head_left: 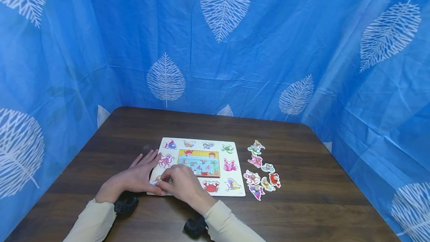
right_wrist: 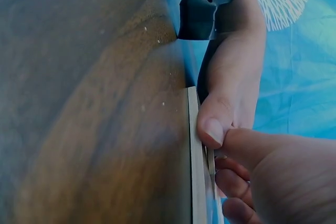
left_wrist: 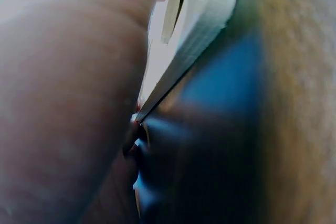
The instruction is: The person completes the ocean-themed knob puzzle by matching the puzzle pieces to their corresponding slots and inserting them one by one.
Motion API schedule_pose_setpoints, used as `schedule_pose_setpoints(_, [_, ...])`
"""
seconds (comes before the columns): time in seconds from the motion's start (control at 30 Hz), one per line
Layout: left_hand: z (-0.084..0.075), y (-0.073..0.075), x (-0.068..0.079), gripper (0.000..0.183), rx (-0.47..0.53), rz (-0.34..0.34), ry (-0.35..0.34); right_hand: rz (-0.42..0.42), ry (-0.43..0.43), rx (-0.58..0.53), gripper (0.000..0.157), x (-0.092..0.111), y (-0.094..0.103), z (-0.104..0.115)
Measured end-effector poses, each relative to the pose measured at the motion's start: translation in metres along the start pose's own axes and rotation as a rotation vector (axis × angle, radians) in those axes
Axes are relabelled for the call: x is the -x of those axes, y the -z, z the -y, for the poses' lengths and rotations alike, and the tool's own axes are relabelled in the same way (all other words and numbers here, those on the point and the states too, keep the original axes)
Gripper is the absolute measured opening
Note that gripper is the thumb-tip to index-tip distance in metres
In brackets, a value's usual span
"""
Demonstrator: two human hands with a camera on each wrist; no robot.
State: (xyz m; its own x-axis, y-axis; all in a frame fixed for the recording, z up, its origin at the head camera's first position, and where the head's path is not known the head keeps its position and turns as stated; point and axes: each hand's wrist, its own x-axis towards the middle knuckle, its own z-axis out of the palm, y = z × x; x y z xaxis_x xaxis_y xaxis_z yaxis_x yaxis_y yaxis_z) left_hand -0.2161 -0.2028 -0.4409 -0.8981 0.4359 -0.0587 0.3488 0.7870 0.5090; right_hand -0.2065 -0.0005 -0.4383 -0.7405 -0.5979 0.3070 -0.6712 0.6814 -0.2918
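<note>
A white wooden peg puzzle board (head_left: 239,176) lies flat, with sea animals pictured round a central aquarium scene. My left hand (head_left: 141,174) rests along its left edge, fingers extended and spread, thumb by the near left corner. The right hand (head_left: 184,184) is over that corner, its thumb and fingers curled and pinching a small puzzle piece (head_left: 156,179) that is mostly covered by the hands. From the right wrist, the board's edge (right_wrist: 197,182) shows beside a thin wooden piece edge (right_wrist: 211,162) under the fingers. The left wrist view shows the board's thick side (left_wrist: 189,48) close by.
Right of the board lie several loose knobbed pieces, among them a red crab (head_left: 274,179), a pink fish (head_left: 256,161) and a purple fish (head_left: 256,192). The dark wood table (head_left: 312,212) meets a blue leaf-patterned curtain (head_left: 188,40) behind and at both sides.
</note>
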Motion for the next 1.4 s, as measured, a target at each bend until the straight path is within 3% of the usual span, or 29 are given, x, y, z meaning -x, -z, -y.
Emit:
schedule_pose_setpoints(0.7, [-0.002,0.0,0.001,0.132,0.011,0.018,0.003,0.048,0.126,-0.002,0.015,0.002,0.008,-0.011])
schedule_pose_setpoints(1.0, [0.001,-0.001,-0.001,0.133,-0.001,0.019,0.012,0.115,0.111,-0.022,0.011,0.0,0.016,-0.025])
schedule_pose_setpoints(1.4, [0.0,-0.002,0.0,0.132,0.009,0.019,0.019,0.154,0.036,-0.164,0.015,-0.003,0.028,-0.036])
